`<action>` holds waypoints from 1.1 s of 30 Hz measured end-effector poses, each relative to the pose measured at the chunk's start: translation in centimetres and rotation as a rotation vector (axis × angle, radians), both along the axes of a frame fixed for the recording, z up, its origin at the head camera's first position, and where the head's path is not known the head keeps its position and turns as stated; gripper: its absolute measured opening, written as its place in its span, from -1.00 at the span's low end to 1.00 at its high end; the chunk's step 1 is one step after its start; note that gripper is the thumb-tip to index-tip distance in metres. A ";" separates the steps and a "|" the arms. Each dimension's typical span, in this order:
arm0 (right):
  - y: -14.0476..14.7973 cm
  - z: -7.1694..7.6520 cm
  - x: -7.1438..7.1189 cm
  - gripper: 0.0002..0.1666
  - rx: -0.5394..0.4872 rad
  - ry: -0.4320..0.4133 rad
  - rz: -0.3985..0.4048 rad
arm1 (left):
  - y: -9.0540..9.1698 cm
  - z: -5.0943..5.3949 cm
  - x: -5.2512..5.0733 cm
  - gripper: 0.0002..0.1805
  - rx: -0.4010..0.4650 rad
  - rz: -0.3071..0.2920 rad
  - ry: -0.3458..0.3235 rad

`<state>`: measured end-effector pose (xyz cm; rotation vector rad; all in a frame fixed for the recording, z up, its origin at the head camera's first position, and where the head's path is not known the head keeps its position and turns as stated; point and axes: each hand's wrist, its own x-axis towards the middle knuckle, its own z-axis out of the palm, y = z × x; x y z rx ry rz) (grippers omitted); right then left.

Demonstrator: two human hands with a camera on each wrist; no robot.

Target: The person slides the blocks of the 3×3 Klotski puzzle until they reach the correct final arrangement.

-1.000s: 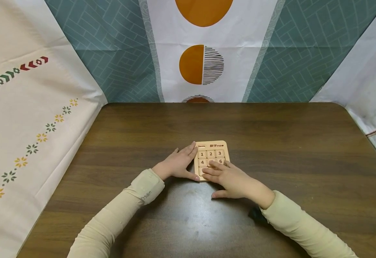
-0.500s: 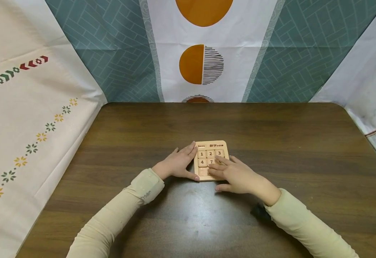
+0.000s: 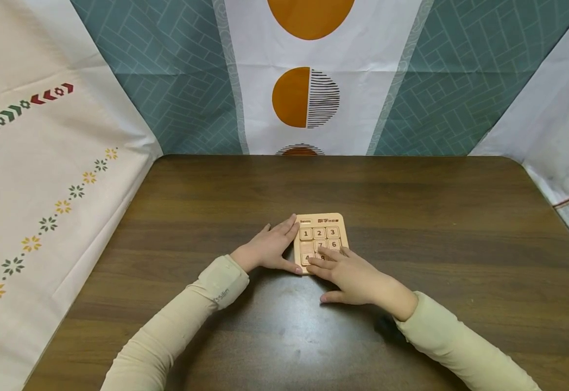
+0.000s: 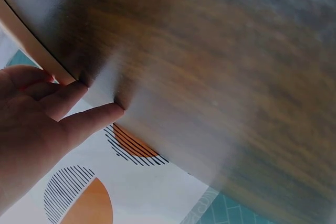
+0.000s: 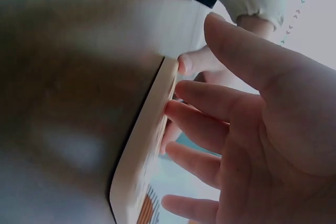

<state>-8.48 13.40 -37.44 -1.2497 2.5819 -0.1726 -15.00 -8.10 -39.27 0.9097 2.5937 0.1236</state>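
A wooden number slide puzzle (image 3: 340,219) lies flat on the table. Tiles 1, 2 and 3 fill its top row; 7 and 6 show in the middle row, whose left slot (image 3: 306,246) holds no tile. At bottom left sits the 4 tile (image 3: 306,257), beside a partly covered 8. My left hand (image 3: 271,248) rests along the puzzle's left edge, thumb at the lower corner, fingers extended. My right hand (image 3: 355,277) reaches over the lower right, its fingertips on or just above the lower tiles and hiding some. Its thumb stands apart in the right wrist view.
The dark wooden table (image 3: 436,217) extends around the puzzle. Behind it hangs a patterned cloth (image 3: 309,98), and a white embroidered cloth (image 3: 59,228) covers the left side. A small dark object (image 3: 387,328) is partly hidden by the right wrist.
The 4 tile has slid down from the middle row into the bottom-left slot. My right hand went right and up, then came back left and down. The left hand stayed put.
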 end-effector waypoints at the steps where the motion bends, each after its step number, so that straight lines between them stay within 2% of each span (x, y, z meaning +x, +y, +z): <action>1: 0.1 0.1 0.2 -0.23 0.000 0.000 0.003 | 0.0 0.0 0.0 0.22 0.001 0.000 0.002; 5: 0.3 0.2 0.1 -0.23 -0.004 0.017 -0.013 | 0.0 -0.1 0.0 0.22 -0.004 -0.002 0.008; 11: 1.0 0.1 -1.3 -0.21 0.007 0.089 -0.139 | 0.0 -0.1 0.0 0.22 -0.013 0.002 0.000; 14: 1.1 0.0 -1.7 -0.22 0.017 0.094 -0.169 | 0.0 0.0 0.0 0.22 -0.014 0.001 -0.004; 28: -1.0 -0.2 -2.1 -0.20 0.033 0.059 -0.134 | -0.1 -0.4 -0.1 0.22 0.006 -0.006 0.007; 33: -0.7 0.1 -1.8 -0.21 0.019 0.068 -0.131 | -0.1 -0.4 -0.1 0.23 0.004 -0.004 0.009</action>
